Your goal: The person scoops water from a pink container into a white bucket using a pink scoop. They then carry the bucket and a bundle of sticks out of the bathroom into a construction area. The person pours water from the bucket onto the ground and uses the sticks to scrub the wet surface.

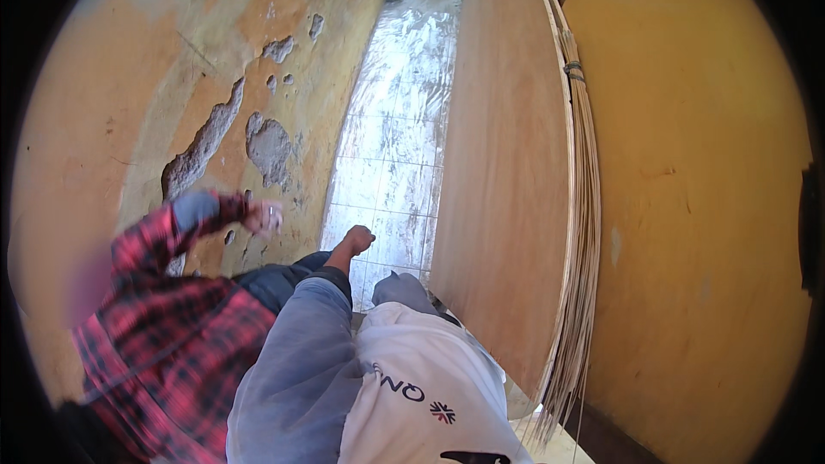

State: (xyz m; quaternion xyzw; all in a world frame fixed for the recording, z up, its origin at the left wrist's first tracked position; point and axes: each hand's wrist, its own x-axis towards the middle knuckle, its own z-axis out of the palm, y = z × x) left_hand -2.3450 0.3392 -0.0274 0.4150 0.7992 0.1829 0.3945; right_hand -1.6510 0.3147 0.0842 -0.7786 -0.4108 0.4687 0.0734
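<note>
The left hand (357,239) is curled into an empty fist above the tiled floor (391,163), left of the leaning plywood sheets (507,163); a co-worker's hand (265,217) is near the peeling wall (172,77).

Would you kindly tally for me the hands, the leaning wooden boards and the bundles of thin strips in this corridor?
Hands: 2, the person's left hand and a co-worker's hand
Leaning boards showing a face: 1, the plywood sheet
Strip bundles: 1, the tied bundle
Total: 4

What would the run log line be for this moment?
left hand: closed fist, empty | right hand: out of view | plywood sheets: leaning on right wall | co-worker: plaid shirt, left side
</note>
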